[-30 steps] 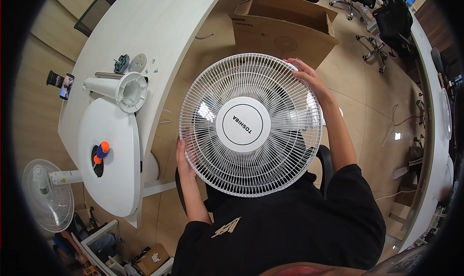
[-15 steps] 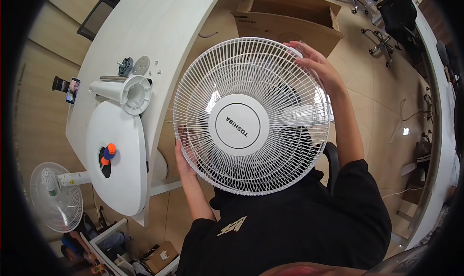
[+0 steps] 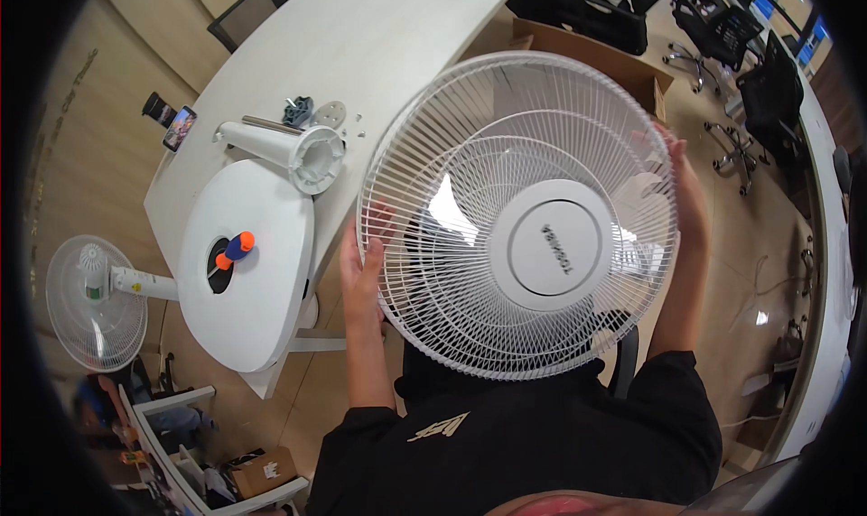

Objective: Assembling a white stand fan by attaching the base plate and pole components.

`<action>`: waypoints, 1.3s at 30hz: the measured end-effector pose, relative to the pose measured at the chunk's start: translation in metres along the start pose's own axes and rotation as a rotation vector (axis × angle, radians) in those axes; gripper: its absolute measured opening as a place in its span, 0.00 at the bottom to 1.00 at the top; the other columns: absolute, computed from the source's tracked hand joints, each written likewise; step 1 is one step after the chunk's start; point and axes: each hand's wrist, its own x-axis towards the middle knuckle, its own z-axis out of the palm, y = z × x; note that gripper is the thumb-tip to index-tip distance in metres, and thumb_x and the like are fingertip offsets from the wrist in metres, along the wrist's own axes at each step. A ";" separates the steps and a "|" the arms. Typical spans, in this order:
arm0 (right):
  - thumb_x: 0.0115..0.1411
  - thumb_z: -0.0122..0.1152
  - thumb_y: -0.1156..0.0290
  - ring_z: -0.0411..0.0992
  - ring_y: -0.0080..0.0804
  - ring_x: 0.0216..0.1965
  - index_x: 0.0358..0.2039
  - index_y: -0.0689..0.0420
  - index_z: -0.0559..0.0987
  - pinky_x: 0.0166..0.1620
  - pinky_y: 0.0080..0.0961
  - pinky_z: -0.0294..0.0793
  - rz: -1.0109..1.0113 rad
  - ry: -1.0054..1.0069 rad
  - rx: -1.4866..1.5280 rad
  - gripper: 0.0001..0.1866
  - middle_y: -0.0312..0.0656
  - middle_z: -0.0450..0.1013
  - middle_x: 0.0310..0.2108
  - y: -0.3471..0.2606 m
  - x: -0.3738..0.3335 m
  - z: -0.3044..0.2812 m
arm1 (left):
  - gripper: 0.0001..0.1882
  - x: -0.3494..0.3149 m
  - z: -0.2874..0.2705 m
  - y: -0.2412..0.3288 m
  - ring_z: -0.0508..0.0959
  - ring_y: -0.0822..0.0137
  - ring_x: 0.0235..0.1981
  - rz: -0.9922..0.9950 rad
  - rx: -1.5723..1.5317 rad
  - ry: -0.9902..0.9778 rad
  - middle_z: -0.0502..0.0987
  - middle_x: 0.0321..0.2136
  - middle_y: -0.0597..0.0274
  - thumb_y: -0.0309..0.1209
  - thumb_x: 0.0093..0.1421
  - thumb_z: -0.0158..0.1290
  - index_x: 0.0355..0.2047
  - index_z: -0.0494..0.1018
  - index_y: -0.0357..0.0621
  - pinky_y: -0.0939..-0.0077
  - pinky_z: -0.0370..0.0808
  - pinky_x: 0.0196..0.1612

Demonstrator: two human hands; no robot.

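A round white fan guard (image 3: 553,243), a wire cage with a white centre cap, is held up in front of my body. My left hand (image 3: 363,270) grips its left rim, the thumb lying over the wires and the fingers partly behind them. Around the right rim, my right hand (image 3: 685,177) is closed, partly hidden by the cage. Shiny clear shapes show through the wires, but I cannot tell whether they are blades. The guard is tilted, its cap appearing toward the lower right of the rim.
On the white table (image 3: 397,42) at left lie a white fan base (image 3: 244,299), an orange-and-blue screwdriver (image 3: 237,248), a white tubular stand (image 3: 280,150), a dark knob (image 3: 298,110) and small screws. A phone (image 3: 180,129) stands behind. Another fan (image 3: 97,304), a cardboard box (image 3: 596,46) and chairs surround.
The guard has shifted right and tilted, its cap turning with it. Both hands stay on its rim. My view has swung, so the table appears farther right.
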 end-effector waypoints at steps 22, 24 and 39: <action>0.62 0.51 0.73 0.71 0.55 0.56 0.65 0.65 0.59 0.60 0.51 0.72 0.171 -0.295 0.316 0.30 0.60 0.68 0.58 -0.013 0.004 -0.009 | 0.22 0.025 0.009 0.088 0.71 0.50 0.54 1.470 1.248 0.099 0.68 0.50 0.59 0.19 0.42 0.63 0.39 0.75 0.53 0.52 0.68 0.55; 0.59 0.49 0.76 0.69 0.58 0.58 0.65 0.65 0.58 0.61 0.52 0.70 0.312 -0.284 0.501 0.32 0.62 0.65 0.59 -0.001 0.006 0.002 | 0.21 0.033 0.005 0.089 0.70 0.50 0.56 1.351 1.232 0.144 0.67 0.51 0.58 0.20 0.44 0.64 0.39 0.75 0.52 0.52 0.68 0.56; 0.52 0.43 0.85 0.64 0.61 0.60 0.62 0.59 0.57 0.62 0.63 0.66 0.373 0.143 0.803 0.34 0.62 0.59 0.60 0.032 0.136 0.132 | 0.38 -0.012 0.002 -0.020 0.54 0.46 0.70 0.418 0.904 -0.014 0.59 0.67 0.46 0.19 0.58 0.52 0.69 0.53 0.38 0.57 0.52 0.70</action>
